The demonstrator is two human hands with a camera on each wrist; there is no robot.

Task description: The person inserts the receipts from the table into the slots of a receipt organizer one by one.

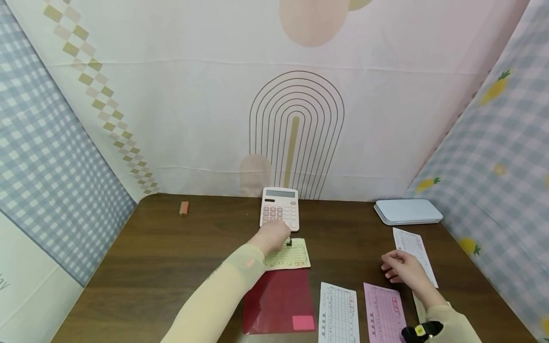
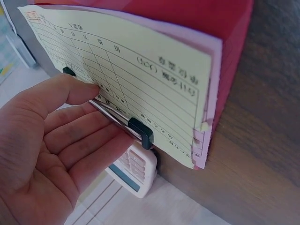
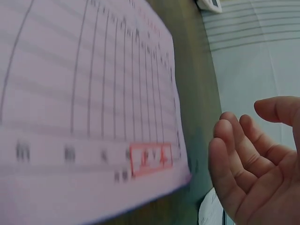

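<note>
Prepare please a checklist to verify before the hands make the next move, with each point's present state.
1. Left hand grips the yellow slip: ok.
2. Black clip on the yellow slip's edge: ok.
3. Pink sheet even beneath the yellow slip: not ok, it sticks out at one side.
4. Black clip holds every sheet: cannot tell.
5. Right hand free: ok, holds nothing.
6. White slip and loose pink slip joined to the clipped set: not ok, both lie apart.
</note>
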